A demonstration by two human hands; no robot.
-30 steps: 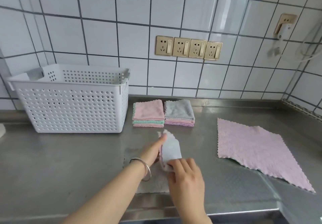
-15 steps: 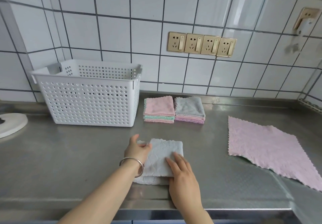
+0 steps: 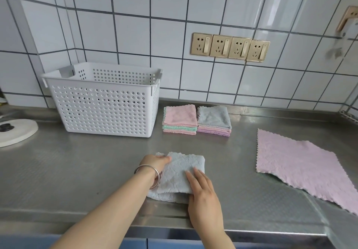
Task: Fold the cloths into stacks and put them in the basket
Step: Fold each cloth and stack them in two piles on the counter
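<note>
Pressing down on a folded blue cloth at the near edge of the table, both hands are engaged. The left hand grips the cloth's left edge, fingers curled over it near the far left corner. The right hand lies flat on the near right part, fingers straight, grasping nothing.

Fold status: the cloth appears folded to a small rectangle, though a lower layer protrudes at the near left, so edges are not fully aligned.

Key relation: 2 finished stacks sit farther back, beyond the hands. The pink-topped stack lies almost straight ahead of the cloth; the grey-topped stack touches it on the right. The basket stands just left of the stacks, back and left of the cloth. The cloth's long axis runs roughly front to back, angled slightly. The left hand is nearer the basket; either hand could reach the stacks.

Outstanding: 1 pink cloth lies unfolded, well apart on the right, nearer the right hand. No cloth is visible in the basket, though its floor is partly hidden. Judgement: task well short of complete.
</note>
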